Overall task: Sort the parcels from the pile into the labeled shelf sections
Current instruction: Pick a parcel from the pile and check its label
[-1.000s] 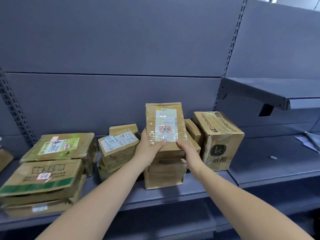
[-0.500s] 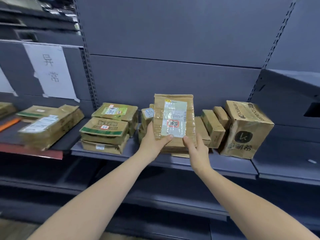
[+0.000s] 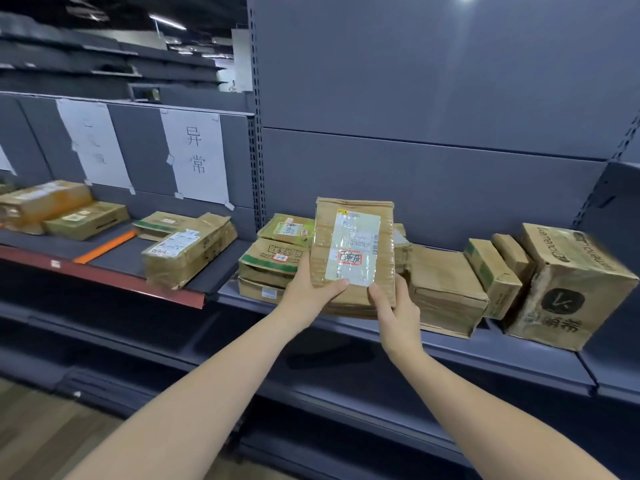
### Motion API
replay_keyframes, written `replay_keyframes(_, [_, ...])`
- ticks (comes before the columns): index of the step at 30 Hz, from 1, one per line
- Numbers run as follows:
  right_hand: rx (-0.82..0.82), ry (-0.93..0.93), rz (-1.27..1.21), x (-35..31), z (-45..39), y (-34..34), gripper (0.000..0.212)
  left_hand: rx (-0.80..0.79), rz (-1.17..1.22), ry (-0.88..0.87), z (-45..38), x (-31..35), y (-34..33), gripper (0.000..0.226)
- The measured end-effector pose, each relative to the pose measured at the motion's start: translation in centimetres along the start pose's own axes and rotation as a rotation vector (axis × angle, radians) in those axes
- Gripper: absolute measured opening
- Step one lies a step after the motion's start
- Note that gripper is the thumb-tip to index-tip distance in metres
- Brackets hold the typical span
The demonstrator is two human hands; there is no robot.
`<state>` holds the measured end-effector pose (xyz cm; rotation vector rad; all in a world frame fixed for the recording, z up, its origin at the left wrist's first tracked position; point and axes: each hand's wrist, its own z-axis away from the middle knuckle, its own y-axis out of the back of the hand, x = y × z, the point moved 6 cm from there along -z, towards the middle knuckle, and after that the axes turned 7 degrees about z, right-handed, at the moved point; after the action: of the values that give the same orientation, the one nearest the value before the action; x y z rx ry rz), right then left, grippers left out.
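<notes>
Hands (image 3: pixel 356 299) carried parcel (image 3: pixel 353 251) left, clear of pile (image 3: pixel 446 289)

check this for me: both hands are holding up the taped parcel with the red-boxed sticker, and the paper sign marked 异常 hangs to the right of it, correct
Not quite. The head view shows the 异常 sign to the left of the taped parcel, not the right. The left hand and right hand do hold it up.

Parcel depot or stockroom: long grey metal shelves (image 3: pixel 408 344), taped cardboard parcels (image 3: pixel 446 289) in piles, handwritten paper signs (image 3: pixel 197 155) marking sections, more racks far left.
</notes>
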<state>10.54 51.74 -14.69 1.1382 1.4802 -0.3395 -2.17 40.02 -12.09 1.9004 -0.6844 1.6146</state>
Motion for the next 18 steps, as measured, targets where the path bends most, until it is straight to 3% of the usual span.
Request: replay_keyframes(18, [0.039, -0.042, -0.033, -7.9, 2.3, -19.5, 0.076, -0.049, 0.014, 0.001, -0.7, -2.3, 21.0, 0.074])
